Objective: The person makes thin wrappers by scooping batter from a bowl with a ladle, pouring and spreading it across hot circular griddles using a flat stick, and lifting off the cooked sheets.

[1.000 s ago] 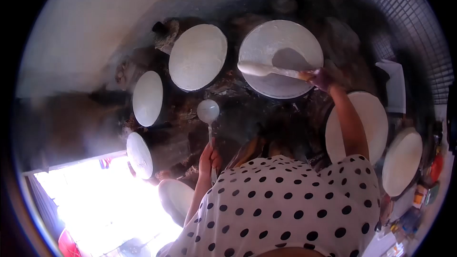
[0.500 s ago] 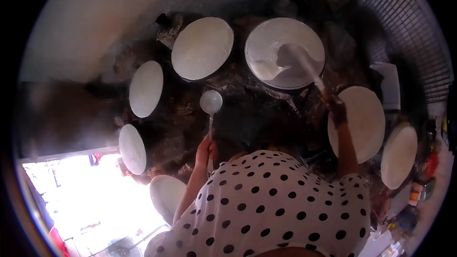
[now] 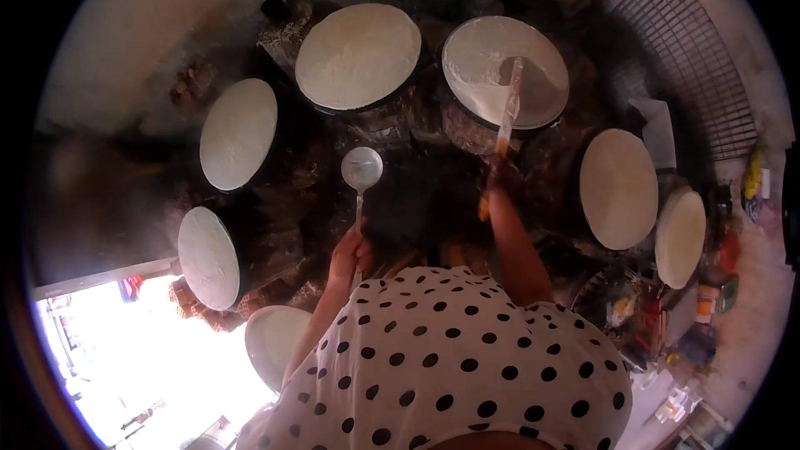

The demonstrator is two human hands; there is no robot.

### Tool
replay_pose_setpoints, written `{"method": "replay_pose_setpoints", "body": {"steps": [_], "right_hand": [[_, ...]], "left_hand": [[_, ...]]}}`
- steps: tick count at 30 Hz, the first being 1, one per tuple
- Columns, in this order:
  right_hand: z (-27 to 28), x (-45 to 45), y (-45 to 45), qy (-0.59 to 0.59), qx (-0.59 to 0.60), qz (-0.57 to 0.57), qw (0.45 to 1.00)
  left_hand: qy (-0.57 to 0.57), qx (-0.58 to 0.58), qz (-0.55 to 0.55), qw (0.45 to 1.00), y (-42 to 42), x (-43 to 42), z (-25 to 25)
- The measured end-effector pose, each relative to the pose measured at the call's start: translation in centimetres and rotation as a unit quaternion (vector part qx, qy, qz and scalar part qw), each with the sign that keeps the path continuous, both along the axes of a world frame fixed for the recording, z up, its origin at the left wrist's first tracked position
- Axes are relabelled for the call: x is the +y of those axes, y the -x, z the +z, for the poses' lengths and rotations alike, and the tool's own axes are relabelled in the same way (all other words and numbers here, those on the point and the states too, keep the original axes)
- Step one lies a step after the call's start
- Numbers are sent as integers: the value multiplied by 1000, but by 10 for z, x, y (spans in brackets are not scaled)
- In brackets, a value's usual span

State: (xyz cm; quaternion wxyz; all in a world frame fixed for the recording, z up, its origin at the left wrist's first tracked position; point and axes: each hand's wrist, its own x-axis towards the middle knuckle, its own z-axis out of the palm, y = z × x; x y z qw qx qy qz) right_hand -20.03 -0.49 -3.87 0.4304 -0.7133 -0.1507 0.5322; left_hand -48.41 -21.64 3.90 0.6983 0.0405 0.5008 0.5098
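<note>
- Left hand (image 3: 347, 255) closed round a ladle (image 3: 362, 168) by its handle, bowl foremost.
- Right hand (image 3: 497, 177) gripping a long paddle (image 3: 512, 102), which reaches over white batter (image 3: 473, 93) on a round griddle (image 3: 543, 87) there.

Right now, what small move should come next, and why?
Probably the right hand should sweep the spreader across the greyer patch on the upper-right round pan. White batter looks thicker at the pan's left, while that patch, by the spreader's tip, looks thin or uncovered. The ladle in the left hand could likely wait.
</note>
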Motion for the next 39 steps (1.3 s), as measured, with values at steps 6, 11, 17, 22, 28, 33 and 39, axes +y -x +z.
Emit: {"method": "replay_pose_setpoints", "body": {"steps": [6, 11, 17, 22, 28, 33, 39], "right_hand": [[-51, 32, 65, -27, -35, 141, 989], [-55, -16, 3, -44, 28, 39, 998], [-44, -5, -54, -2, 23, 116, 993], [-27, 4, -43, 22, 99, 180, 979], [-39, 27, -201, -22, -15, 170, 985], [-5, 57, -220, -54, -116, 215, 968], [-57, 42, -259, -244, -411, 334, 812]], "left_hand": [[-27, 1, -51, 998, 27, -12, -33], [-28, 12, -20, 999, 47, -13, -20], [-38, -15, -21, 999, 37, -1, -8], [-14, -37, -59, 997, -4, 27, 6], [-39, 4, -66, 997, -63, 62, 37], [-33, -29, -58, 997, -109, 85, 34], [-62, -38, -70, 995, -157, 118, 45]]}}
